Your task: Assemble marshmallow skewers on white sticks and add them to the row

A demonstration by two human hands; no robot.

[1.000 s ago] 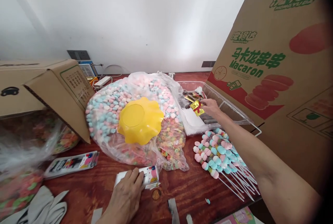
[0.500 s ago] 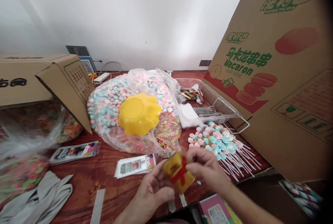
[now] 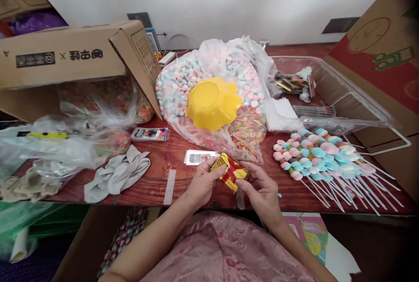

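Observation:
Both hands hold a small bundle of gold twist ties [image 3: 229,171] bound with a red band, over the table's front edge. My left hand [image 3: 202,181] pinches its left end, fingers closed. My right hand [image 3: 262,188] grips its right side from below. Just behind them lies a white printed card [image 3: 198,157]. To the right lies a heap of pastel marshmallow skewers [image 3: 316,155] with white sticks pointing right.
A big clear bag of pastel candies [image 3: 186,79] carries an upturned yellow bowl [image 3: 212,103]. A clear plastic tray [image 3: 347,94] stands at the back right beside a large Macaron carton [image 3: 386,50]. Left: an open cardboard box [image 3: 75,55], grey gloves [image 3: 114,173], more candy bags.
My right hand brought the gold bundle from the tray to the table's front; my left hand left the card and joined it. The camera has tilted down and left.

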